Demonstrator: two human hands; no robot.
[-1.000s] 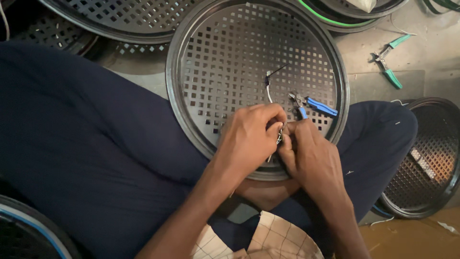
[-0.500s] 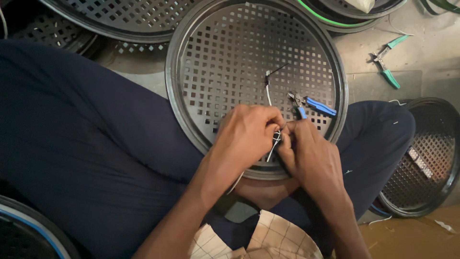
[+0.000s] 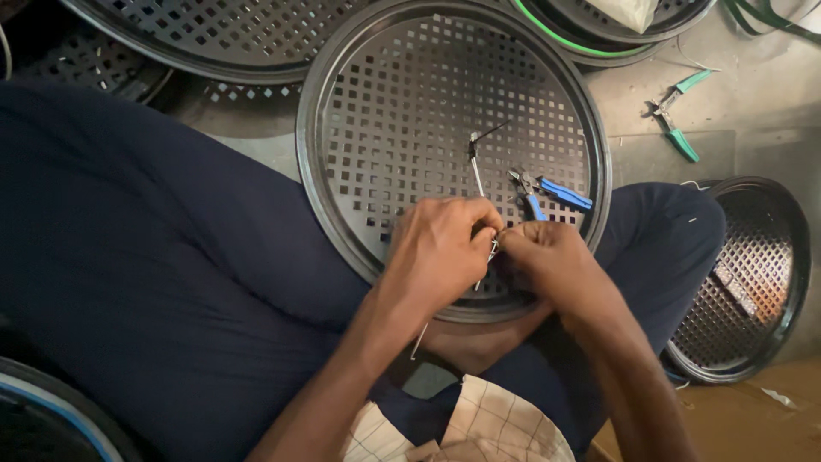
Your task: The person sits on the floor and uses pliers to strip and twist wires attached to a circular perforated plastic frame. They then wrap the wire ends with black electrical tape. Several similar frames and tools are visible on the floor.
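A: Our left hand (image 3: 440,248) pinches the thin wire (image 3: 475,175), right hand (image 3: 547,257) pinches it too, both over the round perforated tray (image 3: 342,128) on our lap.
B: Wire looks light, springy, prob sharp-tipped; we'd grip near the bend.
A: Trays?
B: Ours holds blue-handled pliers (image 3: 547,190) w/ the wire. Green pliers (image 3: 676,115) on floor, right.

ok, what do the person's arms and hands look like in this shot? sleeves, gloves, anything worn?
Both are bare: the left hand and right hand wear no gloves, and no rings or watch show. The forearms are uncovered up to the bottom edge of the picture, with no sleeves in view. Below them, dark navy trousers and a pale checked cloth.
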